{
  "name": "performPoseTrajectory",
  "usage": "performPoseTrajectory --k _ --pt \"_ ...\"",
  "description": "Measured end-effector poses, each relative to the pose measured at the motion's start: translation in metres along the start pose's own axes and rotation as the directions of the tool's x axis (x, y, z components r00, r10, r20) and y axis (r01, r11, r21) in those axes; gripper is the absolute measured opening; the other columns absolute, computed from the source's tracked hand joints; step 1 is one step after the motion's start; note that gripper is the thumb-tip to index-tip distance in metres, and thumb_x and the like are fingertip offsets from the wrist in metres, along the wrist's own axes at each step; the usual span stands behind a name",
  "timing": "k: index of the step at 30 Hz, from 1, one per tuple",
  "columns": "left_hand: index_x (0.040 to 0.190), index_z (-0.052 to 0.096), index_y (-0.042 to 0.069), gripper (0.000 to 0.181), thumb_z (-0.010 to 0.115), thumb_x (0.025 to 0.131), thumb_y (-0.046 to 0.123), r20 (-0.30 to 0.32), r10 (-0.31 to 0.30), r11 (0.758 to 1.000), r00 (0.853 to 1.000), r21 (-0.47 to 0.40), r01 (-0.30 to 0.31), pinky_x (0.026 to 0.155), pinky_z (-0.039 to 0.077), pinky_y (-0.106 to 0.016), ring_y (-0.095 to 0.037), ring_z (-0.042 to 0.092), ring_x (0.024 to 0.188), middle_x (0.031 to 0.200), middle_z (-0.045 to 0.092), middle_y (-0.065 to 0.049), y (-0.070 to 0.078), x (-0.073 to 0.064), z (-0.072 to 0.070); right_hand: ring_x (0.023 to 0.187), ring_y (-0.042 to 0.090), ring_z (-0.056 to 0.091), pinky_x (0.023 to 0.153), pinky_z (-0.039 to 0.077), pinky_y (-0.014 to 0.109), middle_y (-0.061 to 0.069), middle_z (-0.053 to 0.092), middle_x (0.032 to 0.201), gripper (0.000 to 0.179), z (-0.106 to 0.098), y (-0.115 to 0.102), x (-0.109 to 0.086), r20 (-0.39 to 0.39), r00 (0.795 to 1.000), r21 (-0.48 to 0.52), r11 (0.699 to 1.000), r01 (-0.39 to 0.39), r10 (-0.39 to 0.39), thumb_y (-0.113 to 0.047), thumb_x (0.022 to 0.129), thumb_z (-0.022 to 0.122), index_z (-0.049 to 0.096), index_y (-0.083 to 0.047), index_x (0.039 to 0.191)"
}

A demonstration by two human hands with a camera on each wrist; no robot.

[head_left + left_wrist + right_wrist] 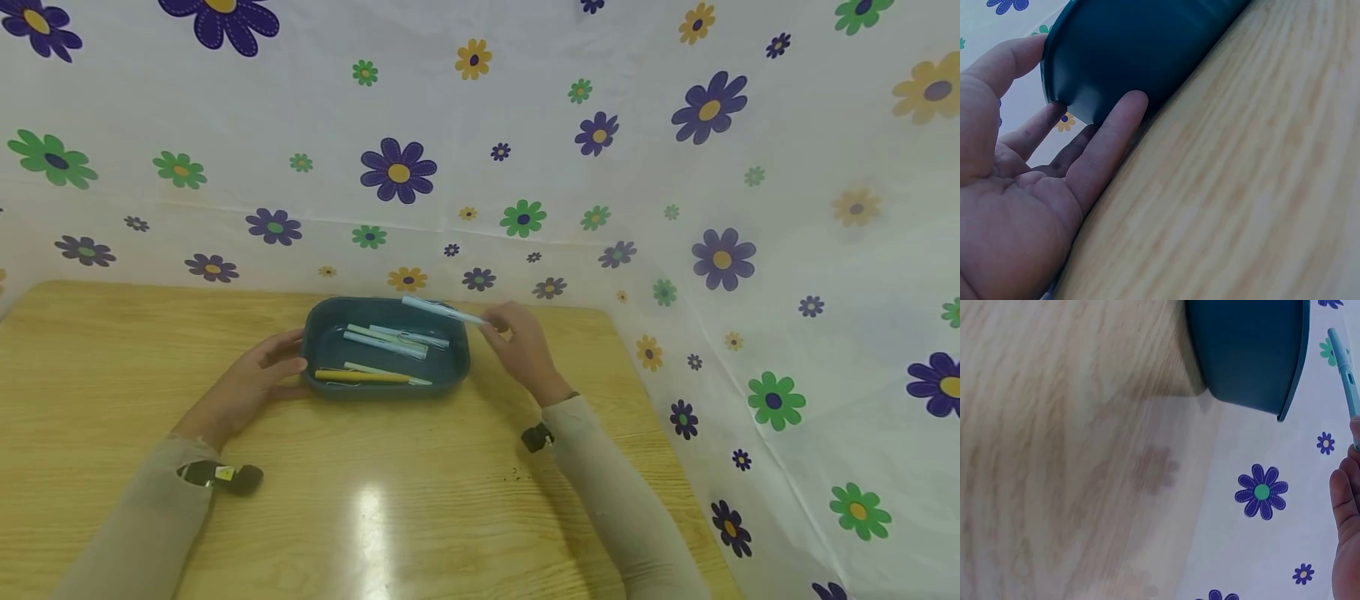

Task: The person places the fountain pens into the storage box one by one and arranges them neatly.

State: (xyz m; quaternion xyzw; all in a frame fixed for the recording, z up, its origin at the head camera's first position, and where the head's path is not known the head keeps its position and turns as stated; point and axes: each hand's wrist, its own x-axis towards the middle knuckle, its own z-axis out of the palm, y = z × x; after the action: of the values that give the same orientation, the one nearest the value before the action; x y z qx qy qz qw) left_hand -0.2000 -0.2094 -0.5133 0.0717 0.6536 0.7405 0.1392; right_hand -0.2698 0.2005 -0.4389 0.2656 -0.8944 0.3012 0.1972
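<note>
The right grip point(521, 346), a bare hand, pinches one end of a slim, light-blue plastic pen point(442, 310), which extends leftward from it over the far right part of an oblong, dark teal plastic container point(352, 311). The left grip point(255, 379) is not clenched: its fingers lie fairly straight against the container's left end, with the thumb by the rim.

The likeliest trouble is at the right grip: holding the pen only by its end leaves a long free length, which could swivel or slip if the pinch loosens. That free end looks near the container's far rim and could knock it on a low sweep. A hard push from the left grip, with nothing bracing the opposite end, might slide the container along the pale wooden bench point(315, 500). The loose pale blue and green pens point(386, 343) and the slender yellow pen point(360, 377), left of the right grip inside the container, could roll if it were jolted.

The held pen's long axis runs mostly sideways, its free end pointing left and slightly away from the person; the right wrist view suggests this is the capped end. Its exact height above the rim cannot be told.
</note>
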Motion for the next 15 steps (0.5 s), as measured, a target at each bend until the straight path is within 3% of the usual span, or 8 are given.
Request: performPoseTrajectory --k 6,11,15 --pt "0.149 0.027 0.02 0.066 0.061 0.093 0.026 -0.001 -0.015 1.0 1.0 0.006 0.015 0.092 0.052 -0.047 -0.033 0.043 0.129 0.15 0.03 -0.01 0.002 0.0 0.0 0.08 0.015 0.055 0.072 0.051 0.03 0.002 0.062 0.089 0.011 -0.003 0.007 -0.006 -0.063 0.998 -0.028 1.0 -0.012 0.01 -0.016 0.09 0.065 0.066 -0.008 0.098" --pt "0.149 0.028 0.02 0.064 0.06 0.094 0.026 0.001 -0.007 1.0 1.0 0.01 0.007 0.092 0.052 -0.047 -0.031 0.043 0.128 0.15 0.029 -0.011 0.001 0.0 0.0 0.08 0.017 0.056 0.072 0.052 0.031 0.006 0.063 0.089 0.011 -0.005 0.014 -0.009 -0.131 0.99 -0.05 0.997 -0.062 0.055 -0.015 0.09 0.065 0.066 -0.005 0.096" --pt "0.149 0.028 0.02 0.064 0.059 0.094 0.026 0.005 0.0 1.0 1.0 0.018 0.0 0.091 0.053 -0.046 -0.028 0.045 0.127 0.149 0.029 -0.013 -0.001 0.0 0.0 0.08 0.02 0.057 0.072 0.052 0.032 0.008 0.064 0.09 0.011 -0.007 0.018 -0.013 -0.137 0.985 -0.066 0.991 -0.116 0.106 -0.014 0.09 0.064 0.066 -0.004 0.094"
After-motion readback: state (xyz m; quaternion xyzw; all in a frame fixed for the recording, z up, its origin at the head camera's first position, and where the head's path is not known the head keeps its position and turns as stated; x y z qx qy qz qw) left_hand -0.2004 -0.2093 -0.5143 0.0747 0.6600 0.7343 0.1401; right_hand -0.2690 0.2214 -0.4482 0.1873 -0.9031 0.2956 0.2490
